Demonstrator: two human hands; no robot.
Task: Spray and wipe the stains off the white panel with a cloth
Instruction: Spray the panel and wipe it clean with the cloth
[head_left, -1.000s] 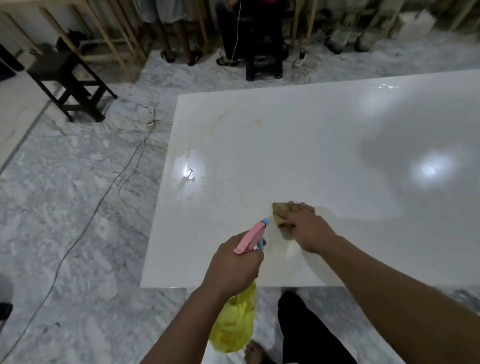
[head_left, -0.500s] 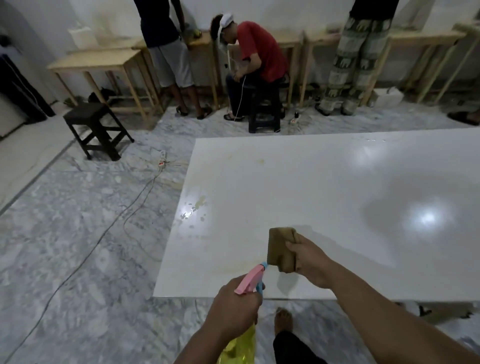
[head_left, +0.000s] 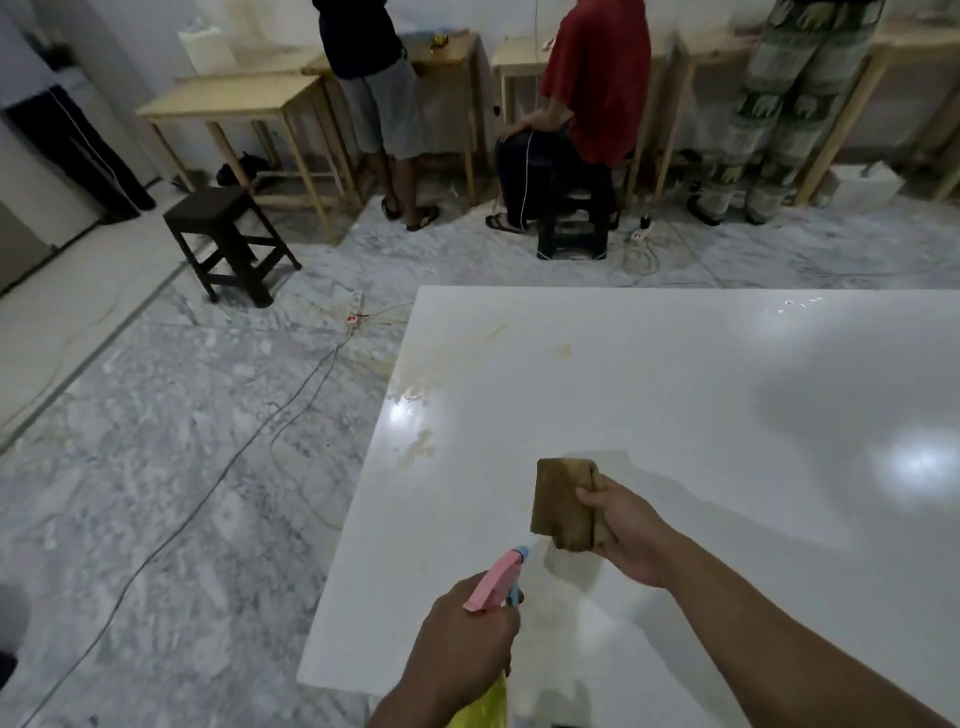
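Left hand (head_left: 457, 642) clamped round bottle (head_left: 491, 582), nozzle aimed at panel (head_left: 675, 395); right hand (head_left: 631, 535) pinching cloth (head_left: 563, 501), lifted just above panel. Risk: spraying into cloth, missing yellow stains (head_left: 421, 447) near left edge. Could also overshoot onto floor (head_left: 156, 467) and power strip (head_left: 354, 312).

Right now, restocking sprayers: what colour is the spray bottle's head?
Pink spray head with blue nozzle, head view.

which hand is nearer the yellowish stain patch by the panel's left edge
Right. The right hand, holding the cloth, is just past the stain patch; the left hand, gripping the spray bottle, sits farther back.
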